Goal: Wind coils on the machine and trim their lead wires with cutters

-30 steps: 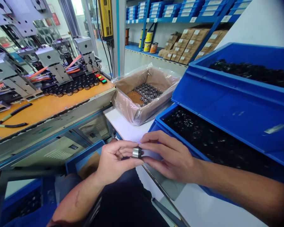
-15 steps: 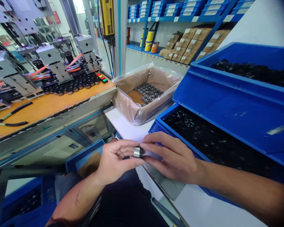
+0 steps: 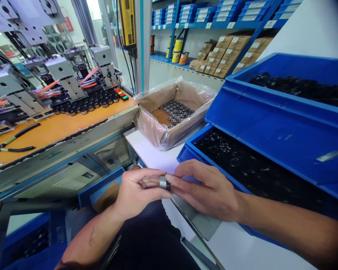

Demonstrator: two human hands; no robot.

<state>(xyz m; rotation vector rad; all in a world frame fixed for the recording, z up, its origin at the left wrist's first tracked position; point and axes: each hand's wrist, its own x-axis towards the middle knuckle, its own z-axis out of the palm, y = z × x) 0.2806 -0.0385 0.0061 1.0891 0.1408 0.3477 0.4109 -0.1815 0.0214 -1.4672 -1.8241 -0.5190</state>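
Observation:
A small metal ring with a black part (image 3: 164,183) is held between my two hands, over the edge of the white table. My left hand (image 3: 142,191) has its fingers and thumb around the ring's left side. From the right, my right hand (image 3: 207,189) touches the black end with its fingertips; the fingers are bent and close together. The contact between the right fingertips and the part is partly hidden.
Beyond the hands stands a plastic-lined carton (image 3: 160,137) with many small parts. Stacked blue bins (image 3: 270,112) of black parts are at the right. Pliers (image 3: 17,140) lie on the orange machine bench (image 3: 59,131) at the left.
My right hand's fingers have bent and drawn closer together at the part. The ring has turned slightly between the hands. My left hand has hardly moved.

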